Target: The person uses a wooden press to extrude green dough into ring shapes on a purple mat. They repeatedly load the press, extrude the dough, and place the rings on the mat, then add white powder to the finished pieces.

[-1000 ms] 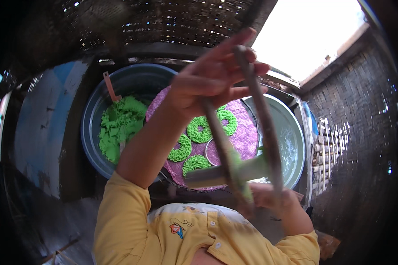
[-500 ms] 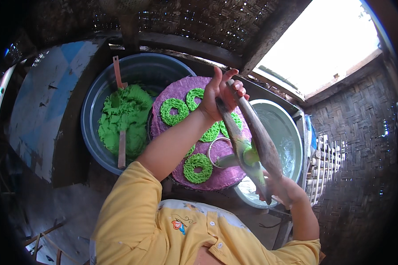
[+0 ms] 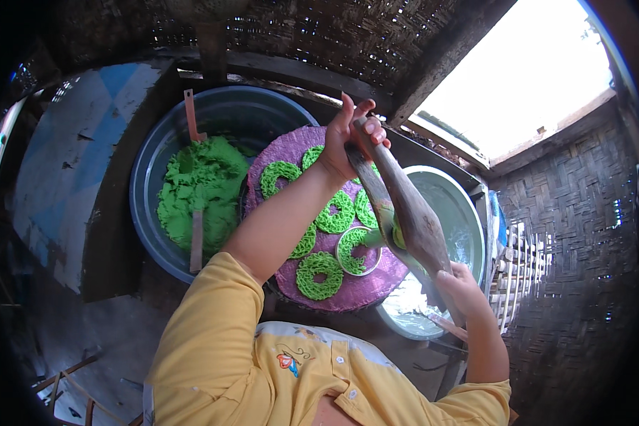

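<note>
Press point(image 3: 419, 220) of worn wood slants above the right part of a round, purple-covered disc point(image 3: 362, 292), its two long handles lying close together. The left hand point(image 3: 349, 145) curls its fingers over the upper ends, thumb and forefinger raised; the right hand point(image 3: 463, 290) grips the lower end, its fingertips hidden. Holding opposite ends probably lets both arms bear on the press and steady it. Its green-tinted cylinder point(image 3: 371, 239) points left over a thin pale ring point(image 3: 380, 263), apparently because the ring bounds the green strands point(image 3: 344, 248) curving along its left side. Lacy green wreaths point(image 3: 309, 277) lie around it, perhaps spread out to avoid sticking. At left, a blue-grey tub point(image 3: 138, 213) holds green dough point(image 3: 192, 177), seemingly kept within reach; a pale basin point(image 3: 476, 220) stands at right.
</note>
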Action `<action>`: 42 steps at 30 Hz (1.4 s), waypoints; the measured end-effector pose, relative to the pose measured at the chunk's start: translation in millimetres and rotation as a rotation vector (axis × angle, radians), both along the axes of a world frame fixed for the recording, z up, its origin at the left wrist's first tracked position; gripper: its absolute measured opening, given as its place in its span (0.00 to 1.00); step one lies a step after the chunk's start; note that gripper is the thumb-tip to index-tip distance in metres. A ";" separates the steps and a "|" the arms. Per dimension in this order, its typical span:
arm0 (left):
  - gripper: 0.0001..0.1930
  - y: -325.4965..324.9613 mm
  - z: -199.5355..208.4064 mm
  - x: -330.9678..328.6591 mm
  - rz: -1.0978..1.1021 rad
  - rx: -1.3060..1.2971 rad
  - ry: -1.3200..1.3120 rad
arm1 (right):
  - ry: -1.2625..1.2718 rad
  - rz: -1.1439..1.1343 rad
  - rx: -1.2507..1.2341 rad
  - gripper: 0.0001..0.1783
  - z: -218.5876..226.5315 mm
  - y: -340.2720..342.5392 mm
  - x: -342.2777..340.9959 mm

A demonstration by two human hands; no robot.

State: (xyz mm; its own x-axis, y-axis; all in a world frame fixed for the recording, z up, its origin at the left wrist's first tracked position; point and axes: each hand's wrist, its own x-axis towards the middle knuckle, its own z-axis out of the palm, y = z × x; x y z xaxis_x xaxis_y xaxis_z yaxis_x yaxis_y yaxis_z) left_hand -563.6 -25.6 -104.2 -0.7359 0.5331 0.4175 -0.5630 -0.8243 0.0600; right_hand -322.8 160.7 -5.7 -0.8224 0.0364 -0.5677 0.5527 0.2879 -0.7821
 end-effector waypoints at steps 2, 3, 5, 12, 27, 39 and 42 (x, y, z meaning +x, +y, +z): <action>0.27 5.0 -3.0 12.0 0.015 -0.065 -0.070 | -0.026 -0.029 0.018 0.23 5.1 2.2 7.5; 0.26 5.7 -4.4 18.4 0.020 -0.090 -0.090 | -0.054 -0.037 0.019 0.22 7.2 3.4 11.9; 0.26 5.3 -5.2 28.4 0.022 -0.131 -0.139 | -0.094 -0.029 -0.005 0.21 7.0 4.3 18.5; 0.28 -27.1 2.1 30.5 0.039 -0.191 -0.147 | -0.080 0.025 -0.146 0.23 -15.3 -17.2 22.0; 0.23 -47.3 20.4 83.4 1.027 -1.748 1.113 | 0.458 0.223 -0.414 0.32 -41.4 -47.6 -39.8; 0.31 -195.8 -46.4 83.1 0.854 -1.871 1.241 | 0.578 0.206 0.892 0.09 -107.6 -36.8 -45.0; 0.31 -206.8 -45.4 93.3 0.849 -1.903 1.120 | 0.687 0.224 0.942 0.08 -107.8 -36.8 -44.9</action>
